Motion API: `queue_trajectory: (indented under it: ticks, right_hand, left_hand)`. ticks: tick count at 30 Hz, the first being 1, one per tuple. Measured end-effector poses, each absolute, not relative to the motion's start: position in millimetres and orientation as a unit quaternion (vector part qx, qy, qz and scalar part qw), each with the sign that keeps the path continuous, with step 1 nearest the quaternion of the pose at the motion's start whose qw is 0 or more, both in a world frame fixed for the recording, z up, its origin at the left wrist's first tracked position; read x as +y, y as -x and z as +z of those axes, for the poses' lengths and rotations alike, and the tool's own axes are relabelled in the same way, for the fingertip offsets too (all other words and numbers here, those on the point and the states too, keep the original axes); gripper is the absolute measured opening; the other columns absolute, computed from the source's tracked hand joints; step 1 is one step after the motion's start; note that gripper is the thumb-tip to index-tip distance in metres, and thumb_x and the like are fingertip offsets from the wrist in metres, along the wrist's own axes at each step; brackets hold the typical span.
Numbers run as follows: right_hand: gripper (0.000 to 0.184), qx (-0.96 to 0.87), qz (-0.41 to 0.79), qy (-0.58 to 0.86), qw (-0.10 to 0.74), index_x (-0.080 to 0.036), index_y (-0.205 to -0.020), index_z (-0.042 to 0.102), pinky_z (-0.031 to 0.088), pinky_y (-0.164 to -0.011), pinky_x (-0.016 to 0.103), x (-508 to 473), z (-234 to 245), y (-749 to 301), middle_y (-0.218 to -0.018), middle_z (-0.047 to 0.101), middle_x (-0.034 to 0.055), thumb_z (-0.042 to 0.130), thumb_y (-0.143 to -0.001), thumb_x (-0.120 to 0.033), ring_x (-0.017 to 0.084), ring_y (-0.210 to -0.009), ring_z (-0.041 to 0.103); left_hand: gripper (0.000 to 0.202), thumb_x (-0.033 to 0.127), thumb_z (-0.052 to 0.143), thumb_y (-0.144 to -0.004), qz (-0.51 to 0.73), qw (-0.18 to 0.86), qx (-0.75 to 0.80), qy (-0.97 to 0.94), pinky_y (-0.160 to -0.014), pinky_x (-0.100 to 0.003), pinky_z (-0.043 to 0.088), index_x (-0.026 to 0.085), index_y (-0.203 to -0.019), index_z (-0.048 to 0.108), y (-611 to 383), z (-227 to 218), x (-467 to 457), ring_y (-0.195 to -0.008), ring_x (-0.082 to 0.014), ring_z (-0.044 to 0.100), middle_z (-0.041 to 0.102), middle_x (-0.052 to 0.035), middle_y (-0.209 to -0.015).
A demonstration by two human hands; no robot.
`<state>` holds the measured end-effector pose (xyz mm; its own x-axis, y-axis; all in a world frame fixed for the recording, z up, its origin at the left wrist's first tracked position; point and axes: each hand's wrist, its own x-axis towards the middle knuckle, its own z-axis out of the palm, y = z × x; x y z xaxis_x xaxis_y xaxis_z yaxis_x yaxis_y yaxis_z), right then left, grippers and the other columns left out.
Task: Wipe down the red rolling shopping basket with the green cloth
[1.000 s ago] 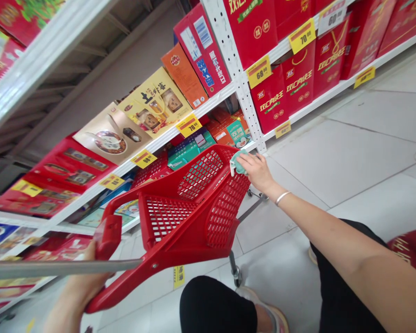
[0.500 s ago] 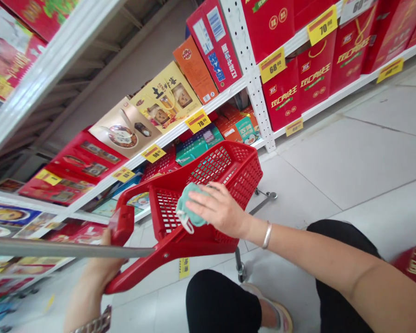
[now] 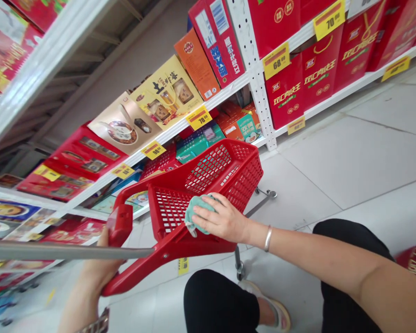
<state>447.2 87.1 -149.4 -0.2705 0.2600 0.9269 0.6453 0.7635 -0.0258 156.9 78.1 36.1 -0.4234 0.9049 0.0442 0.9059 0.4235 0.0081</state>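
Observation:
My right hand (image 3: 225, 219) presses a green cloth (image 3: 201, 212) against the upper near-side rim of a red plastic shopping cart (image 3: 242, 178). Its fingers are bent over the cloth, and a pale corner of it hangs out below. My left hand (image 3: 107, 261) is wrapped around the cart's red handle (image 3: 120, 226) from behind, with most of its fingers hidden by the plastic. A grey metal bar (image 3: 69, 250) runs from the left edge to the cart's side and crosses in front of my left forearm.
White shelves (image 3: 175, 132) with boxed goods and yellow price tags (image 3: 198, 118) stand behind the cart. Red gift boxes (image 3: 319, 69) line the shelf on the right. My black-trousered knees (image 3: 222, 300) are close to the cart, above grey floor tiles (image 3: 333, 157).
My right hand and the green cloth have slid slightly right and down along the cart. The cloth is more bunched under the fingers. My left hand stays at the handle.

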Motion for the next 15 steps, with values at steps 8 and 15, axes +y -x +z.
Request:
queue_trajectory:
  ticks: [8,15]
  right_hand:
    - [0.029,-0.758,-0.220,0.355,0.501,-0.024,-0.125,0.070,0.047,-0.110,0.051,123.2,-172.2,-511.4,-0.129,0.074,0.0071,0.060,-0.100,-0.013,0.025,-0.128,0.061]
    - [0.036,-0.733,-0.170,0.469,0.461,-0.027,-0.130,0.069,0.041,-0.112,0.046,153.3,-190.9,-557.9,-0.134,0.073,0.0072,0.056,-0.100,-0.011,0.024,-0.129,0.060]
  left_hand:
    - [0.115,0.033,0.068,-0.061,-0.025,-0.013,-0.855,0.518,-0.089,-0.047,0.058,0.009,-0.164,0.022,-139.2,30.4,81.8,-0.097,-0.0384,0.072,0.074,-0.0092,-0.091]
    - [0.117,0.037,0.069,-0.059,-0.010,-0.007,-0.850,0.527,-0.087,-0.048,0.059,0.014,-0.164,0.024,-127.1,29.4,83.7,-0.093,-0.0369,0.073,0.075,-0.0109,-0.102]
